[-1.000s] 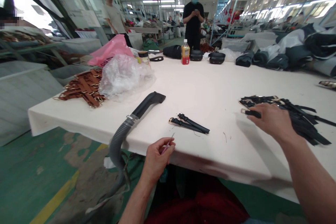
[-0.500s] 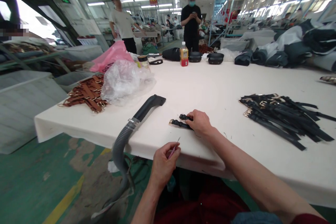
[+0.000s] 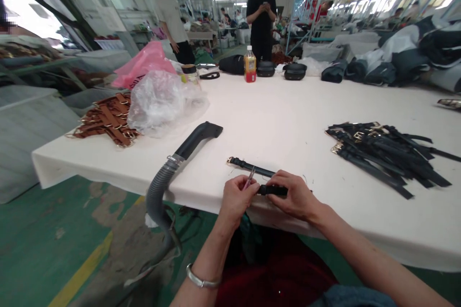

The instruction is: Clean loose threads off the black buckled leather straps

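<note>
My left hand (image 3: 236,196) is closed around a small pink-handled tool (image 3: 248,180) with a thin metal tip. Its fingertips meet the end of a black buckle strap (image 3: 264,190) near the table's front edge. The other part of that strap is pinched by my right hand (image 3: 297,196), which hides some of it. Just beyond both hands, a second black strap (image 3: 248,165) lies on the table, its gold buckle pointing left. To the right is a pile of black straps (image 3: 385,153) with gold buckles.
A grey vacuum hose (image 3: 162,192) with a black nozzle rests over the front edge at left. Behind it are brown straps (image 3: 111,120) and a clear plastic bag (image 3: 158,105). A drink bottle (image 3: 249,64) stands at the back, and two people are beyond the white table (image 3: 273,120).
My right hand has drawn one strap toward the front edge, leaving the other lying. My left hand has moved up and right to meet it, still with the pink-handled tool.
</note>
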The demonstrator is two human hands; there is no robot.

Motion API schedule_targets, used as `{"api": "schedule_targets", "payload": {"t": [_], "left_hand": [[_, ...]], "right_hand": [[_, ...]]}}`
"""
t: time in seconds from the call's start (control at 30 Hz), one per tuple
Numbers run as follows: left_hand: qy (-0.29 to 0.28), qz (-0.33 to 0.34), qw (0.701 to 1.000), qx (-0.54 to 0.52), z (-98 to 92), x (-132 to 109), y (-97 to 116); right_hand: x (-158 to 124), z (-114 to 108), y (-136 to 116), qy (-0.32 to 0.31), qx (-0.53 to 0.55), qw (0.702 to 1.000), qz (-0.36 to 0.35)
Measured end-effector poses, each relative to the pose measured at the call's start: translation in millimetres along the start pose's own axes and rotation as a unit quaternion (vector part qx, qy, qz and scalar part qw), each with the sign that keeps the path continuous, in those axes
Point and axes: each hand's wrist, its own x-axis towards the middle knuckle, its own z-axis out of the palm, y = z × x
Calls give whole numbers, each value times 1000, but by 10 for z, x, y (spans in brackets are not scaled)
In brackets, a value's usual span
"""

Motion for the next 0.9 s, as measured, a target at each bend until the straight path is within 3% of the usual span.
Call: {"api": "schedule_targets", "payload": {"t": [0.17, 0.3, 0.63, 0.77, 0.9], "left_hand": [[57, 37, 985, 158, 70, 58, 49], [54, 45, 974, 215, 85, 111, 72], [73, 78, 971, 216, 89, 115, 8], [87, 89, 979, 162, 15, -26, -14], [44, 102, 977, 180, -61, -257, -12]], "right_hand": [[-64, -26, 160, 4, -9, 1000, 7], [-84, -65, 188, 8, 5, 1000, 12], [-3, 78, 155, 38, 13, 999, 29], [-5, 96, 183, 41, 36, 998, 28], [-1, 68, 185, 30, 39, 999, 16]]}}
